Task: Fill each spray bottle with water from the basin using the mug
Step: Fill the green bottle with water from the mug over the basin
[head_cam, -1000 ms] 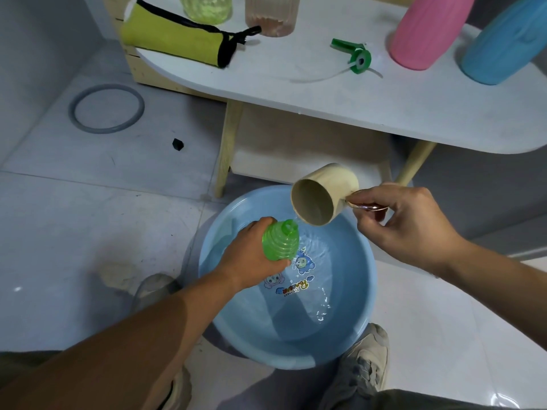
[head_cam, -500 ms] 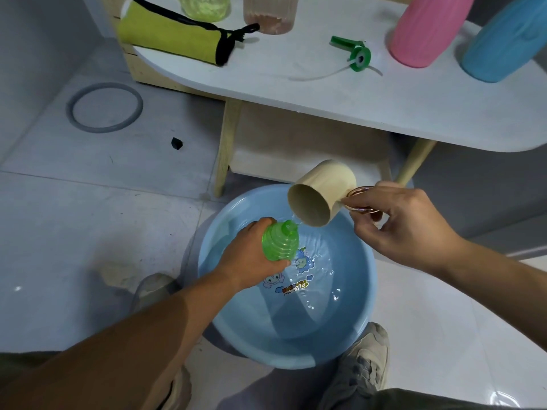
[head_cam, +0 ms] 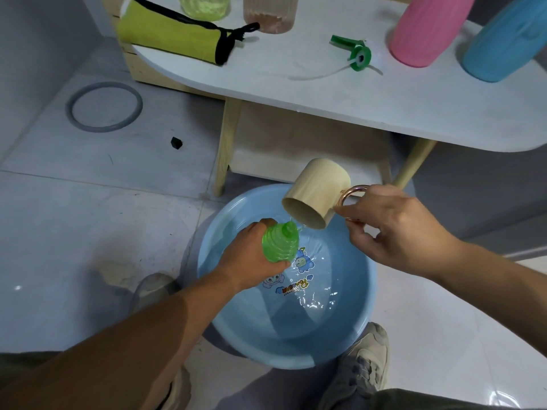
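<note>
A light blue basin (head_cam: 367, 294) with water stands on the floor between my feet. My left hand (head_cam: 251, 258) grips an uncapped green ribbed spray bottle (head_cam: 280, 243) upright over the water. My right hand (head_cam: 393, 229) pinches the copper handle of a beige mug (head_cam: 318, 192), which is tipped steeply with its mouth down toward the bottle's neck. A thin trickle of water runs from the mug's rim onto the bottle's opening. The green spray head (head_cam: 353, 53) with its tube lies on the white table (head_cam: 340, 93).
On the table stand a pink bottle (head_cam: 426, 28), a blue bottle (head_cam: 509, 37), a yellow-green bottle (head_cam: 204, 5) and a translucent pinkish bottle (head_cam: 269, 13), beside a yellow pouch (head_cam: 168, 37). A grey ring (head_cam: 103, 106) lies on the floor at left. The table's legs stand just behind the basin.
The mug has tipped further, its base rising and its mouth turning down toward the bottle. The left hand and the green bottle have stayed in place.
</note>
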